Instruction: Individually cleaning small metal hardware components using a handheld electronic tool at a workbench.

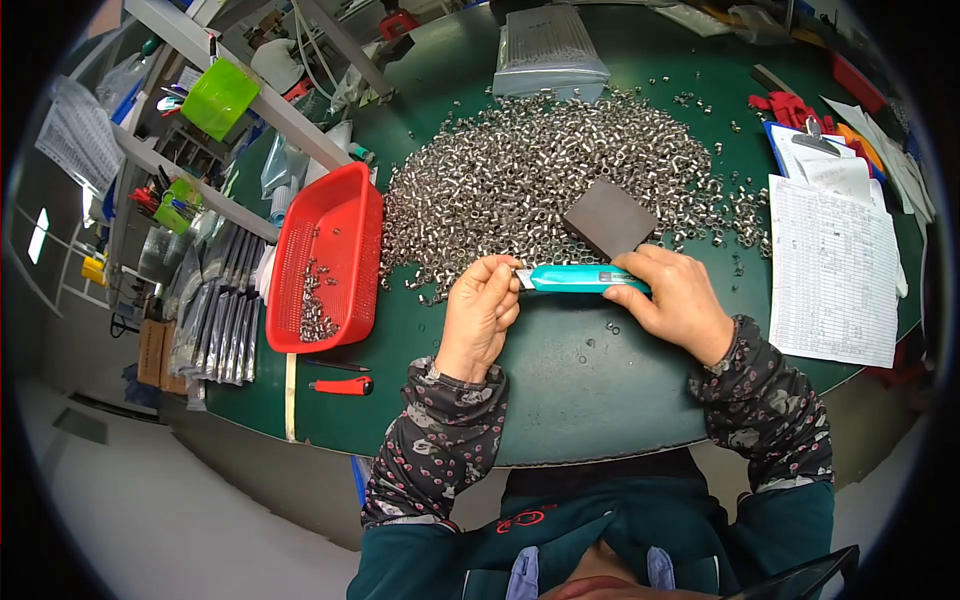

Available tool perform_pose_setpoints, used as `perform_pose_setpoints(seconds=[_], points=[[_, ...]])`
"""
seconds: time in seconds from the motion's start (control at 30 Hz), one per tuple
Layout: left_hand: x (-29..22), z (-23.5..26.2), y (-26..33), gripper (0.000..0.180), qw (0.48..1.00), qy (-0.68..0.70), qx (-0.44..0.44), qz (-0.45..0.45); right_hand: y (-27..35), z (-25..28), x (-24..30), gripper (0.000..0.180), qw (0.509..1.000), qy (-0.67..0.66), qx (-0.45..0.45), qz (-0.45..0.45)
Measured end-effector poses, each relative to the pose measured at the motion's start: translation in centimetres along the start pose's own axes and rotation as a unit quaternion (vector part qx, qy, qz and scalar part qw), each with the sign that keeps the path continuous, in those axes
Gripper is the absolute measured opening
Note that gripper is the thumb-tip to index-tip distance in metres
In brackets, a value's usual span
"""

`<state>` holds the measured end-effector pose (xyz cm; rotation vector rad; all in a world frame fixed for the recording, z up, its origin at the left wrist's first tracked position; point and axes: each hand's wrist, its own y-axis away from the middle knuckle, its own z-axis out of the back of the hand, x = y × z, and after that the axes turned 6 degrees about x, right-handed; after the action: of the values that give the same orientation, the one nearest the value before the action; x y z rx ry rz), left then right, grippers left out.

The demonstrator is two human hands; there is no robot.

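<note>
A teal utility knife (575, 279) lies level between my hands, above the near part of the green table. Closed around its handle end is my right hand (682, 300), thumb and fingers on opposite sides. At the blade end, my left hand (480, 312) is closed in a pinch; what sits in its fingertips is too small and covered to make out. Just beyond the knife, a large heap of small shiny metal rings (540, 165) spreads over the table. A dark grey-brown block (610, 218) rests against the heap's near edge, close to my right hand.
Left of the heap stands a red plastic basket (365, 290) with some metal rings inside. A red cutter (342, 386) lies in front of it. Printed sheets (833, 270) and a clipboard (818, 145) are at right. Plastic-bagged tubes (548, 50) lie at the back.
</note>
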<state>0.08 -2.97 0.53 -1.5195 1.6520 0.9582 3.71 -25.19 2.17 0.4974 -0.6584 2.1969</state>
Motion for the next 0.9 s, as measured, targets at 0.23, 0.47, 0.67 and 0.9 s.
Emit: perform_pose_setpoints(seconds=[0.23, 0.47, 0.67, 0.9], points=[[-0.01, 0.15, -0.06, 0.012, 1.000, 0.008, 0.002, 0.006, -0.08, 0.04, 0.09, 0.023, 0.998, 0.033, -0.034, 0.030], [-0.09, 0.17, -0.08, 0.013, 1.000, 0.000, 0.005, 0.013, -0.11, 0.20, 0.22, 0.023, 0.993, 0.067, -0.065, 0.066], [-0.18, 0.15, -0.09, 0.014, 1.000, -0.004, 0.008, 0.017, -0.24, 0.28, 0.30, 0.025, 0.987, 0.094, -0.088, 0.091], [-0.16, 0.29, -0.05, 0.014, 1.000, -0.011, 0.015, 0.016, -0.35, 0.32, 0.33, 0.025, 0.985, 0.101, -0.091, 0.105]])
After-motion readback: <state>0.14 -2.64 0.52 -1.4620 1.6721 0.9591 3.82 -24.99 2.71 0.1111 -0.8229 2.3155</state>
